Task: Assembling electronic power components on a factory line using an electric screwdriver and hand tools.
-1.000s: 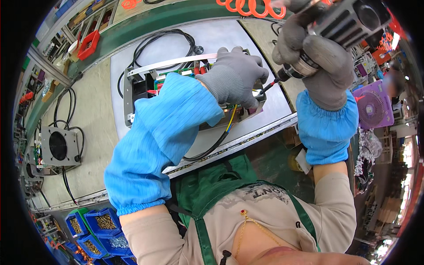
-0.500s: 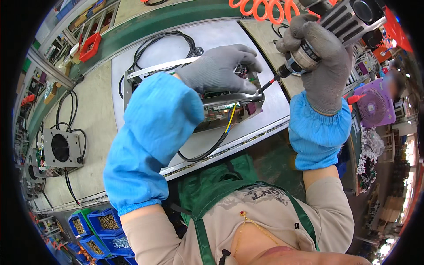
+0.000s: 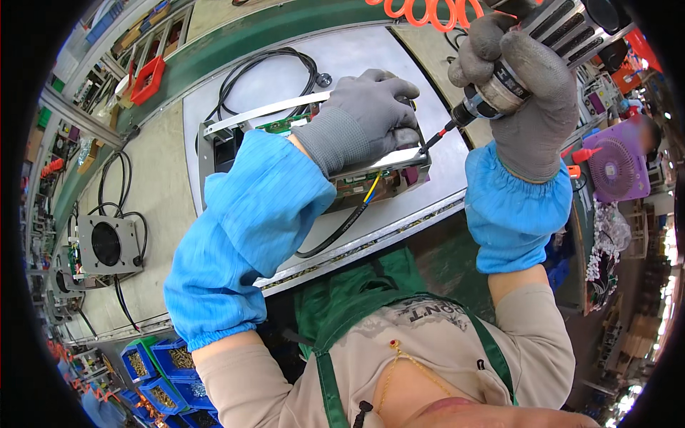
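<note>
Left hand (image 3: 367, 114), gloved in grey, pressed flat over the top plate of the open metal chassis (image 3: 314, 153), fingers spread wide across it and curled at the far edge; nothing enclosed in the palm. Right hand (image 3: 521, 93), also gloved, closed firmly around the barrel of the powered screwdriver (image 3: 535, 53), with the bit (image 3: 437, 135) angled down-left to the right end of the chassis, just beside the left fingertips. Contact between bit and a screw head cannot be confirmed: too small to tell.

Chassis located on the grey work tray (image 3: 428, 78), near its centre, with a circuit board and yellow and blue wires (image 3: 371, 189) exposed along the near side and a black cable (image 3: 335, 232) looping toward the tray's front rim.

Probable hazards:

1. Bit slip. Cause: tilted approach rather than square to the fastener. Likely result: cam-out, scratched plate, or a strike on the nearby left fingertips.
2. Wire pinch. Cause: yellow and blue wires lying close under the plate edge while the plate is pressed down.
3. Chassis shift. Cause: side load from the driver against 1 restraining hand only.
4. Drag on the tool. Cause: orange coiled hose (image 3: 428, 11) hanging just above the driver.
5. Cable snag. Cause: black loop lying beside the left blue sleeve (image 3: 242, 235).
</note>
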Demonstrator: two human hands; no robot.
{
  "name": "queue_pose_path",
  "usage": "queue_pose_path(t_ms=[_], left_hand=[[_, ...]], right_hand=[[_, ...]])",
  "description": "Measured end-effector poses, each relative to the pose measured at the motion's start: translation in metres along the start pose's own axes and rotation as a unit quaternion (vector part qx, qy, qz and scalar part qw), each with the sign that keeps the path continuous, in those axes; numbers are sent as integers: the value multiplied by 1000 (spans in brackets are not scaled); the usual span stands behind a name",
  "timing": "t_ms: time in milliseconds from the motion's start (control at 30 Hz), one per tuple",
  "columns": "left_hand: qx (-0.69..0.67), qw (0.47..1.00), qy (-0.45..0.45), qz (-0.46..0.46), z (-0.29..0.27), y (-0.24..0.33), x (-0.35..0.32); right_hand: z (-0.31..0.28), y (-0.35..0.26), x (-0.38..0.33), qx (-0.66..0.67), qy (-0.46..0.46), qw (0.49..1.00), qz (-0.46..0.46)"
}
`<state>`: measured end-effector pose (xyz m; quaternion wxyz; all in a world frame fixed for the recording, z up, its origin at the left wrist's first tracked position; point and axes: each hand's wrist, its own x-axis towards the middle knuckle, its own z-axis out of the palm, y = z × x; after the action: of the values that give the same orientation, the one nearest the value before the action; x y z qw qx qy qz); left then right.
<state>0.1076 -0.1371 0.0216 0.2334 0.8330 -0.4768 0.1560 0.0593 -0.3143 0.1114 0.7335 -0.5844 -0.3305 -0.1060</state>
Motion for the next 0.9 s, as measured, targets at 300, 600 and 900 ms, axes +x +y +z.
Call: queue_pose_path(t_ms=[300,600,900], left_hand=[[7,1000,-13,-16,1,4,-1],[2,1000,11,4,1,-1,-7],[48,917,336,-209,-49,55,-118]], right_hand=[[-7,3,1,19,-55,998,-10],[1,7,-1,52,33,998,6],[-12,17,3,74,25,997,-20]])
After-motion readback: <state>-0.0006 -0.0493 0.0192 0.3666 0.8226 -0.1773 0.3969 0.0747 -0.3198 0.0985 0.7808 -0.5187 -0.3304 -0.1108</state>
